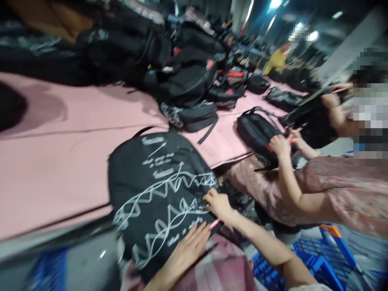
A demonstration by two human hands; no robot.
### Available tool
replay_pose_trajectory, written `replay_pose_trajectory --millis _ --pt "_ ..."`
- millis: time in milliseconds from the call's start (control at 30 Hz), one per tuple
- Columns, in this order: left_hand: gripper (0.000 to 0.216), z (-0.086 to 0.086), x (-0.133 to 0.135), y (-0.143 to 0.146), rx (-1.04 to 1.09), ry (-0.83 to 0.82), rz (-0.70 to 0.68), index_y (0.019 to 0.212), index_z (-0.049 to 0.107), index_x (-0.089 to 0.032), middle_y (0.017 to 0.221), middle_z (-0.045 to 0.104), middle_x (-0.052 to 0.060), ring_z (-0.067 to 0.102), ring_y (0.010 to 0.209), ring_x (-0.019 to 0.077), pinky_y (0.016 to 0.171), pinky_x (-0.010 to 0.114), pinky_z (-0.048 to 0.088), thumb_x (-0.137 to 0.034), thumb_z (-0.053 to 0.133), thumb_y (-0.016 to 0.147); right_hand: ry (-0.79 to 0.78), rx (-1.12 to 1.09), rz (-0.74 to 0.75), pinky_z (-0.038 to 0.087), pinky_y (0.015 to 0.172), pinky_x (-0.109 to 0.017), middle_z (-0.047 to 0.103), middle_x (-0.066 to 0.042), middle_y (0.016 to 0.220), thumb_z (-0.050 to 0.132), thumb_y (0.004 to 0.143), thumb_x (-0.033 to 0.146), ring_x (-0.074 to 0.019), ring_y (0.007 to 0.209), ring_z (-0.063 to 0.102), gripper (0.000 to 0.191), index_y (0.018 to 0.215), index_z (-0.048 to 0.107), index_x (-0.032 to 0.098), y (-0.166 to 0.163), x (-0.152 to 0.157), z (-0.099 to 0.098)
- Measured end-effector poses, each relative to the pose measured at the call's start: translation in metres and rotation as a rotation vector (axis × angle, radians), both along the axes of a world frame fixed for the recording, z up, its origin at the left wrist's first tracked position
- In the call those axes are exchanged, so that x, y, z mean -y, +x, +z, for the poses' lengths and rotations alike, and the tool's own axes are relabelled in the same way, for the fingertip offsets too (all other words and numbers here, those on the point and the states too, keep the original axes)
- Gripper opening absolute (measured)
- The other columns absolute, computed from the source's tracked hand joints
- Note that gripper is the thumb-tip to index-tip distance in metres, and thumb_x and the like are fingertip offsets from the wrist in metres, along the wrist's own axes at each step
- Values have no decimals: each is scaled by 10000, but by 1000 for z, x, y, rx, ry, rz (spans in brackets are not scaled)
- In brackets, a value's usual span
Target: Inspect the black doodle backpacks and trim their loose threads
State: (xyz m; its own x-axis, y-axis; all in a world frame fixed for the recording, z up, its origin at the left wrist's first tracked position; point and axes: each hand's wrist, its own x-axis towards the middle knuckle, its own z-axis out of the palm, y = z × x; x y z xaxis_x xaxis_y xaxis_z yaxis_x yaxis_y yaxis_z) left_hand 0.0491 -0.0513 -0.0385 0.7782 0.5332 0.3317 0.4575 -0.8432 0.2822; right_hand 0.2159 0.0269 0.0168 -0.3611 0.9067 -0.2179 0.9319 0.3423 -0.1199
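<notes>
A black backpack (136, 178) with white printed lettering and zigzag lines leans on the table's edge and over my lap. My left hand (189, 244) lies flat on its lower front, fingers stretched out. At the bag's right side, my right hand (220, 207) has its fingers curled in against the fabric, pinching the edge. A small red and white piece (214, 224) shows between the two hands; its kind is unclear. The picture is blurred by motion.
The pink table (75, 161) bears a pile of black bags (182, 76). To the right a co-worker's hands (281, 145) handle another black backpack (257, 129). Blue plastic crates (318, 258) stand low at right. Another person in yellow (275, 61) is farther back.
</notes>
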Motion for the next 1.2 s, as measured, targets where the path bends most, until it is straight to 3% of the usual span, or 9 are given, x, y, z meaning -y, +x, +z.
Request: replay_pose_trajectory --millis 133,333,567,700,800,1000,1033,1100,1200 --pt "441 7 16 -8 -106 -97 -5 1326 362 -131 1359 458 59 363 1283 207 1027 393 398 -174 423 892 9 -94 81 364 549 -229 591 -55 996 385 899 221 -123 674 579 204 966 576 200 6 -9 -12" --pt "386 13 6 -9 -75 -149 -62 1283 417 -154 1325 494 49 366 1276 206 1019 425 409 -102 374 902 70 -614 -126 386 641 -219 596 -11 741 434 871 228 -127 687 558 163 766 548 178 10 -24 -9" --pt "466 9 7 -13 -5 -275 -88 1368 298 -248 1377 428 31 279 1316 170 1094 405 295 -142 361 920 215 -820 -297 381 681 -254 585 -7 711 476 824 263 -151 701 540 152 753 568 166 -51 -164 29" --pt "468 13 11 -18 32 -268 -60 1386 255 -255 1364 447 33 287 1316 174 1082 424 309 -149 310 933 171 -1119 -400 400 736 -266 615 -21 719 514 788 337 -150 728 547 241 750 603 116 -47 -203 21" --pt "444 24 -1 -17 -16 -290 -10 1373 292 -256 1369 445 33 297 1315 187 1062 419 346 -220 340 933 177 -1260 -549 411 760 -265 646 -45 798 516 771 416 -160 786 561 343 817 629 95 -13 -187 -2" --pt "532 48 -79 15 -94 -219 320 1336 360 -88 1429 314 170 174 1354 283 1086 517 229 -315 484 871 110 -1283 -773 422 727 -271 674 -59 783 551 723 452 -171 755 582 374 804 662 104 47 -119 -46" --pt "564 50 -86 22 -112 -246 319 1323 378 -69 1424 304 199 175 1350 305 1080 542 211 -345 516 851 92 -1285 -795 424 718 -270 677 -61 780 558 714 449 -171 746 585 370 800 667 106 52 -110 -52" --pt "545 59 -88 29 -120 -395 132 1283 451 -110 1393 369 188 243 1330 307 1070 549 217 -402 534 831 56 -1289 -824 428 707 -272 682 -67 778 570 699 436 -171 736 588 360 808 676 109 60 -95 -64" --pt "349 89 -71 19 -5 -781 -267 1190 561 -258 1187 615 31 474 1202 212 1031 403 353 -383 416 897 -12 -1290 -857 432 705 -276 678 -68 743 565 690 424 -169 719 588 346 776 680 110 68 -79 -79"
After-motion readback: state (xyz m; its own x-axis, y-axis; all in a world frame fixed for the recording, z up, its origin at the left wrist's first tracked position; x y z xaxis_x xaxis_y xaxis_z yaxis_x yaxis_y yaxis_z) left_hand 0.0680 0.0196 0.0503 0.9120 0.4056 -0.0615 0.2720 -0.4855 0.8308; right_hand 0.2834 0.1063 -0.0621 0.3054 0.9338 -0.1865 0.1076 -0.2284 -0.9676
